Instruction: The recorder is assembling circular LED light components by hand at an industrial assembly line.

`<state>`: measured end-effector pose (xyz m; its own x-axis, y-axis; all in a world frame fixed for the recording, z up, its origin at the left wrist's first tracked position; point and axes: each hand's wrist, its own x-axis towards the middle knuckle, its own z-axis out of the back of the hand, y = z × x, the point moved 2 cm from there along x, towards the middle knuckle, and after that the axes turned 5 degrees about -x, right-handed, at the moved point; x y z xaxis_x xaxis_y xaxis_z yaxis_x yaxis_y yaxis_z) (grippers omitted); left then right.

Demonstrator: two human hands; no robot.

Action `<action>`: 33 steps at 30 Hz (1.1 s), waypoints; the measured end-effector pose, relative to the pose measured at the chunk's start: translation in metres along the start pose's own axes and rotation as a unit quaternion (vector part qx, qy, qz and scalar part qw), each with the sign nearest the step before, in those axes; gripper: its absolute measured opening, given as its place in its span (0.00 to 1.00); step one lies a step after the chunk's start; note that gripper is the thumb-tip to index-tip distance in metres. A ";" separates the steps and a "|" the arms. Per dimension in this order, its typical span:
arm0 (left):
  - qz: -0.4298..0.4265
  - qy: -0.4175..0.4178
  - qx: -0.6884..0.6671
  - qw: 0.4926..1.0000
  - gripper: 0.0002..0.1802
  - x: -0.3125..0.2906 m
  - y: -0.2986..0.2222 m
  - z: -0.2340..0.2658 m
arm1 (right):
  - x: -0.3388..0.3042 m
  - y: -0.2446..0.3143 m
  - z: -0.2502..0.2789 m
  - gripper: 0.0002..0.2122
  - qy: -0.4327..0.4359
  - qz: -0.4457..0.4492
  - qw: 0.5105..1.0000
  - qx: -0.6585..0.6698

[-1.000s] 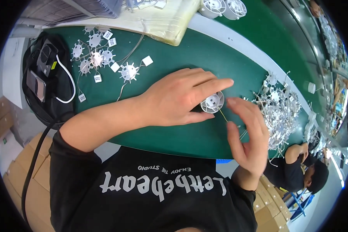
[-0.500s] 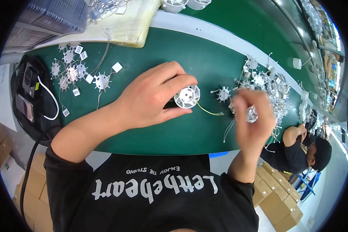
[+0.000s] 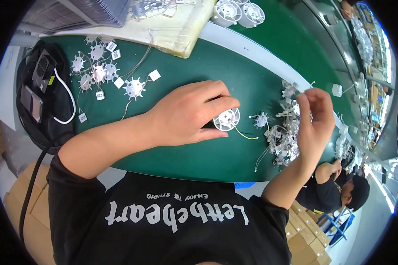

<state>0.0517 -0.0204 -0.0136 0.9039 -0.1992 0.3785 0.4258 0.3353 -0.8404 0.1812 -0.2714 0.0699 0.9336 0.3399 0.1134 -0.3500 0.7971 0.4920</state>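
Note:
My left hand is closed around the side of a small white round spoked housing, holding it just over the green table. A thin yellow-green wire trails from the housing's centre to the right. Over the far edge of a heap of small spiked discs with wires, my right hand is raised with thumb and fingers drawn together. A blurred greyish disc shows beside its fingertips; whether they grip it, I cannot make out. One spiked disc lies apart, between the housing and the heap.
Several spiked discs with white tags lie at the left. Beyond them is a yellowish wrapped slab. A black bag holds two phone-like devices. White round housings stand past the pale rail. Another person sits at the right.
My right hand has moved up and to the right, to the far side of the heap. My left hand still holds the housing. The whole view has shifted slightly.

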 end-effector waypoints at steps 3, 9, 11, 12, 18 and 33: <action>0.001 0.000 -0.003 1.000 0.36 0.000 0.002 0.001 | -0.009 0.015 0.001 0.08 -0.038 0.037 0.980 0.192; 0.042 -0.066 -0.162 0.984 0.37 0.010 -0.009 0.017 | -0.023 0.051 -0.005 0.08 0.005 0.104 0.946 0.307; 0.131 -0.039 -0.361 0.923 0.36 0.015 -0.009 0.022 | -0.031 0.067 -0.011 0.10 0.035 0.152 0.927 0.342; 0.207 -0.011 -0.548 0.810 0.34 0.015 -0.008 0.021 | -0.031 0.068 -0.014 0.10 0.036 0.151 0.925 0.346; 0.287 0.088 -0.724 0.621 0.23 0.003 -0.007 0.009 | -0.042 0.071 -0.022 0.15 0.035 0.297 0.929 0.217; 0.245 -0.004 -0.449 0.859 0.25 0.006 -0.008 0.013 | -0.060 0.061 -0.041 0.15 -0.056 0.361 0.931 0.011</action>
<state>0.0541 -0.0121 0.0005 0.9677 -0.2283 -0.1071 -0.2057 -0.4689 -0.8590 0.1011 -0.2225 0.0574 0.4581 0.7275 0.5107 -0.8888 0.3700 0.2703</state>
